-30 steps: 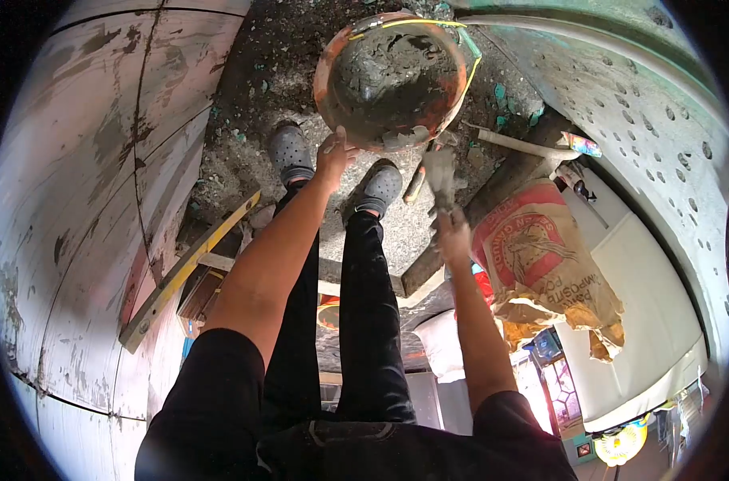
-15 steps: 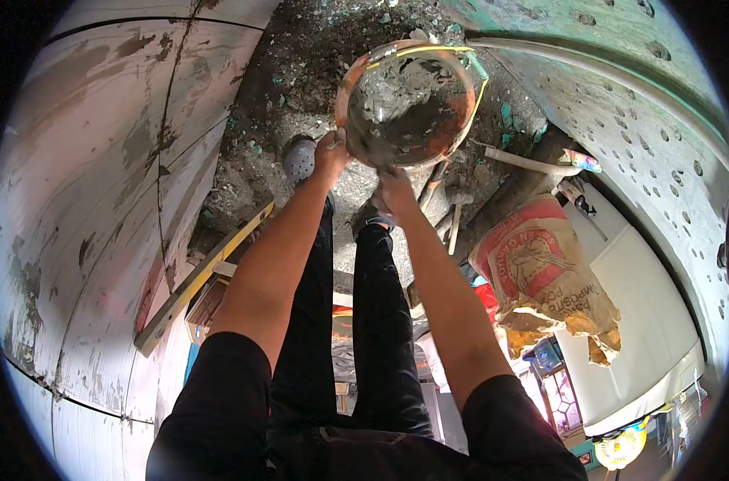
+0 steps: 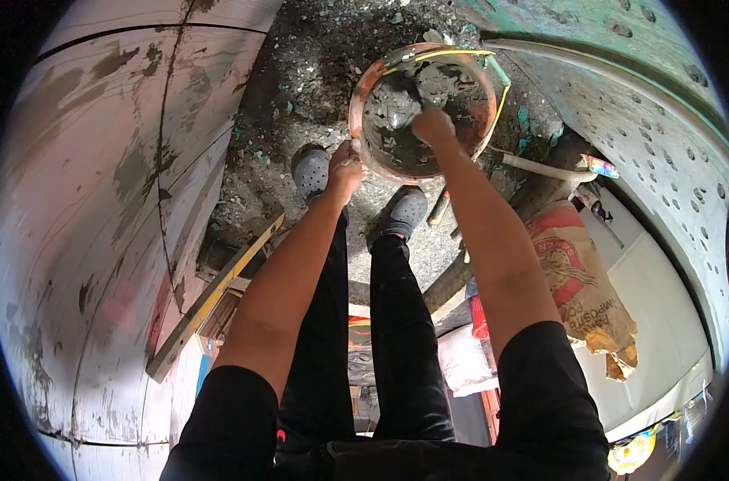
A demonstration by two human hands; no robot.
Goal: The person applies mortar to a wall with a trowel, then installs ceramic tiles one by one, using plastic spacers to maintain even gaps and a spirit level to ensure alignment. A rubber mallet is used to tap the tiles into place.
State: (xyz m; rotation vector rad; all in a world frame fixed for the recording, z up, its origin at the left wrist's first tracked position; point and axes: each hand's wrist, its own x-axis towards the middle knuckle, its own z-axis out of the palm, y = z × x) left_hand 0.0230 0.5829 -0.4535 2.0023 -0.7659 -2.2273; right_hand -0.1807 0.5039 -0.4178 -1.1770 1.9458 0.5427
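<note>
An orange-rimmed bucket with a yellow-and-green handle stands on the rough ground, with wet grey mortar inside. At its lower left rim is my left hand, its fingers closed on the rim. My right hand is over the inside of the bucket, closed, just above the mortar. A dark shape shows beside its fingers, but what the hand holds is too unclear to name.
Both feet, in grey clogs, stand close below the bucket. A long yellow level leans at the left by the stained board wall. At the right are a paper cement bag, a pipe and a pitted green-grey wall.
My right hand has moved from below the near rim up into the bucket. My left hand stays at the rim. The view has shifted, and the right clog shows more fully.
</note>
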